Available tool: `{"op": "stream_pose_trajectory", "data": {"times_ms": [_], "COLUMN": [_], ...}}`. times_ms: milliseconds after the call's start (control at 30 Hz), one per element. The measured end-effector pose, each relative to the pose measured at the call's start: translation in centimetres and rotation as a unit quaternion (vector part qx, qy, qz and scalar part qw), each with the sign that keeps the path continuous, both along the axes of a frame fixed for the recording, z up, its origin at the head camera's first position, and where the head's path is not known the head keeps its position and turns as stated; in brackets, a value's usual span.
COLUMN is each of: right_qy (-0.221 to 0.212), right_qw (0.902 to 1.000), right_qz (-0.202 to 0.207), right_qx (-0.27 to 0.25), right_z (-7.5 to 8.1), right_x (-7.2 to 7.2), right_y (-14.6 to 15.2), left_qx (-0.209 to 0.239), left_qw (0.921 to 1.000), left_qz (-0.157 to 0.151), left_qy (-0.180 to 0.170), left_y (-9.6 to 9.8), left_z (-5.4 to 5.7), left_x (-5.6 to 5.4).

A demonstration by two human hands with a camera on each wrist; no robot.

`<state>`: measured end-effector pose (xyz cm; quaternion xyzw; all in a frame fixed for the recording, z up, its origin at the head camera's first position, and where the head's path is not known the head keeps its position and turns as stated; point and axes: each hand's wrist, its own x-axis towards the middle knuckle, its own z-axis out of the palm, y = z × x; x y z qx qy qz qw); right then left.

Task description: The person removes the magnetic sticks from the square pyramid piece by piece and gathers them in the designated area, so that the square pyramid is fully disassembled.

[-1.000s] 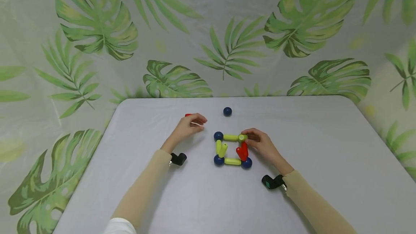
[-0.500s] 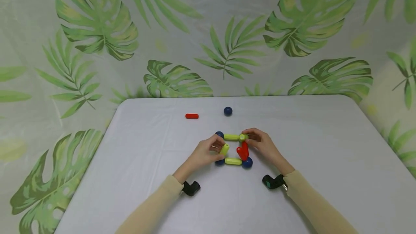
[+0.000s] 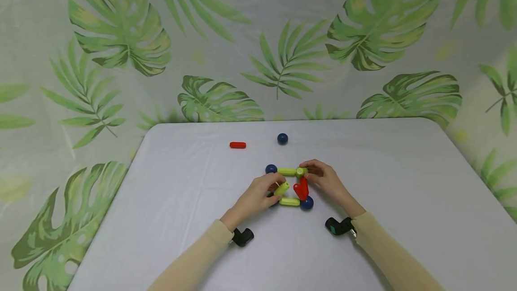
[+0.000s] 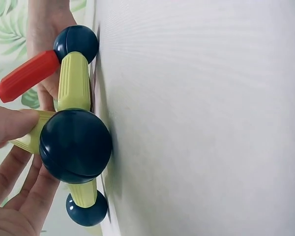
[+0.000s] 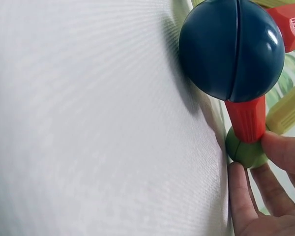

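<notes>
Left hand (image 3: 257, 196): is pinching a ribbed yellow-green plastic rod (image 3: 282, 188). Right hand (image 3: 328, 182): is gripping a green plastic ball (image 5: 249, 156).

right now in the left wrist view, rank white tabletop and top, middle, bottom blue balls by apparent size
1. White tabletop, filling most of the picture
2. Middle blue ball, though nearness to the camera may enlarge it
3. Top blue ball and bottom blue ball: too alike to rank, the bottom one partly hidden
</notes>
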<state>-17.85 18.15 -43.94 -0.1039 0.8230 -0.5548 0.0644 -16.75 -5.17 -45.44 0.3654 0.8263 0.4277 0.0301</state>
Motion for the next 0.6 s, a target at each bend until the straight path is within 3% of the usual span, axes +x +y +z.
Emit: {"op": "stream_pose_trajectory", "data": {"times_ms": [400, 600], "right_qy": [0.001, 0.005], "right_qw": [1.0000, 1.0000], "right_qz": [0.001, 0.002], "right_qx": [0.002, 0.000], "right_z": [0.0, -2.4], "right_x": [0.0, -1.0], "right_y": [-0.1, 0.6], "left_qx": [0.013, 0.022], "left_qw": [0.9995, 0.9976], "left_qz": [0.021, 0.037], "left_qy": [0.018, 0.054], "left_y": [0.2, 0.4], "left_z": [-0.3, -0.4], "left_x": [0.0, -0.1]}}
